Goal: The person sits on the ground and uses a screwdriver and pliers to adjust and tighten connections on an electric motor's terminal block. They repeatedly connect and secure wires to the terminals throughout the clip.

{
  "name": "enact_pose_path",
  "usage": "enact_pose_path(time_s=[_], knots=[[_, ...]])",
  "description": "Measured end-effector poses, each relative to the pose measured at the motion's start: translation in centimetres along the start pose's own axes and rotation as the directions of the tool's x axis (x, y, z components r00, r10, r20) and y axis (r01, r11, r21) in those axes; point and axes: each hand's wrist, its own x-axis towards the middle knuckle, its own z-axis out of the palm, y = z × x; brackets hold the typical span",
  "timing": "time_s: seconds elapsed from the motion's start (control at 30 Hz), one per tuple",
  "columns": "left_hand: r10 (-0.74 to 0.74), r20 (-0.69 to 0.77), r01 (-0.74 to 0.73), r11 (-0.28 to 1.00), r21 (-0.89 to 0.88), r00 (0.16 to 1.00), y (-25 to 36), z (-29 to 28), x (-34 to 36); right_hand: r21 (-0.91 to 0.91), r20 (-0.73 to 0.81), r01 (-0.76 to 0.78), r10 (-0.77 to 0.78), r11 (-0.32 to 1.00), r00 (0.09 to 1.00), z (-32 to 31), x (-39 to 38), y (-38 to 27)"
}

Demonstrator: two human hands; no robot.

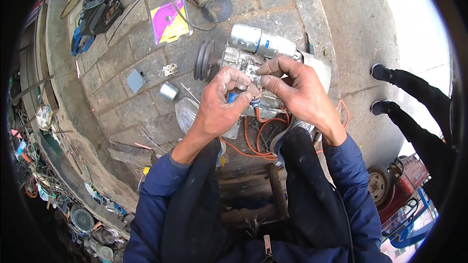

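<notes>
Sleeves (158, 190) frame hands (219, 104) (304, 87) pinching small parts (255, 77), partly hiding a machine (239, 57) near orange cable (249, 154).

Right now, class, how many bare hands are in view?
2: the left hand and the right hand, both at the machine. The standing person's hands are out of view.

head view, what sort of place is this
Probably a makeshift outdoor workshop: a metal machine with a grooved pulley sits on stone paving, a toothed saw blade lies beyond it, and mixed scrap parts pile up at lower left.
</notes>
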Motion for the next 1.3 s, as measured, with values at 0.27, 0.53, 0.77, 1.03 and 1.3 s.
enact_pose_path(time_s=[0.27, 0.53, 0.77, 1.03, 1.3], knots=[[-0.088, 0.046, 0.085, 0.994, 0.072, 0.995, 0.1, -0.8, 0.0, -0.108, -0.073, 0.001, -0.009, 0.994, 0.997, -0.9, -0.2, 1.1], [-0.087, -0.021, 0.088, 0.924, 0.371, 0.996, 0.8, 0.5, 0.9, -0.145, -0.117, 0.019, -0.036, 0.989, 0.992, -0.3, 0.1, 1.3], [0.079, -0.079, -0.034, 0.89, 0.455, 0.994, 0.7, 0.8, 1.2, -0.285, -0.17, 0.081, -0.133, 0.955, 0.976, 1.0, 1.2, 0.4], [0.03, -0.153, 0.037, 0.909, 0.416, 0.988, 0.2, 1.4, 1.9, -0.439, -0.213, 0.071, -0.18, 0.896, 0.96, 1.3, 1.8, 0.9], [0.009, -0.224, 0.088, 0.903, 0.42, 0.975, -0.2, 0.5, 1.3, 0.164, -0.564, 0.084, 0.024, 0.983, 0.825, -3.7, -4.9, -8.1]])
